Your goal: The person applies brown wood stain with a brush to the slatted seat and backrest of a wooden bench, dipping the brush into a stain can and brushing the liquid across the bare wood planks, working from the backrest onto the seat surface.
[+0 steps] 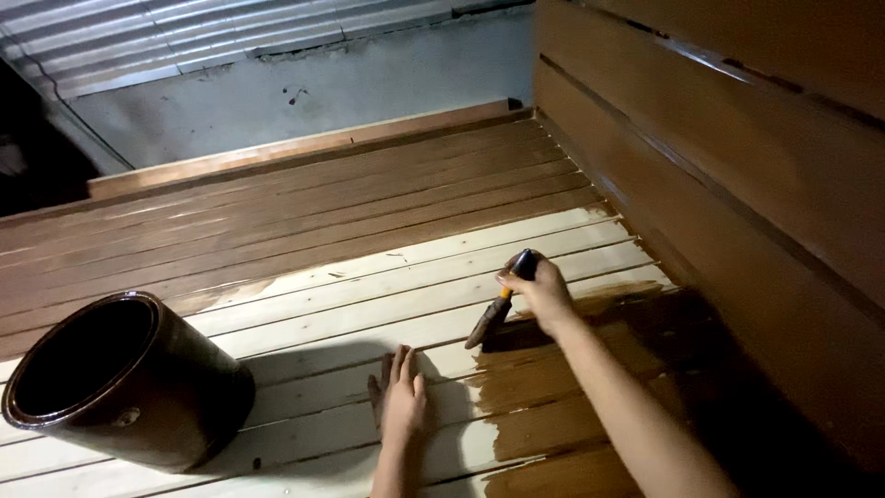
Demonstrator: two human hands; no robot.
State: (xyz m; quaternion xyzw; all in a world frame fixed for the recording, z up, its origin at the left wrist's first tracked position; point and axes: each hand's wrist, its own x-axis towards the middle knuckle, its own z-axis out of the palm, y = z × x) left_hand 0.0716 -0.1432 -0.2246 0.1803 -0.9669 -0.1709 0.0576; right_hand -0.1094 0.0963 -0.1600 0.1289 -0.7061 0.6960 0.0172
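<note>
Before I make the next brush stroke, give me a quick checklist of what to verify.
1. Brush gripped in right hand: ok.
2. Bristles on the boundary between stained and bare slats: ok.
3. Left hand resting flat on bare wood, apart from the wet stain: ok.
4. Stain can upright, open, apart from both hands: ok.
5. Stain level in the can: cannot tell, interior too dark.
6. Stain load on the bristles: cannot tell.

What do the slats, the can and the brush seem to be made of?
The slats look like bare pale wood with visible grain, partly covered by a glossy brown stain. The can seems to be metal: round, with a rolled rim, coated in dark shiny drips. The brush, held in the right hand, has a dark handle, perhaps plastic, and stain-soaked bristles.
</note>
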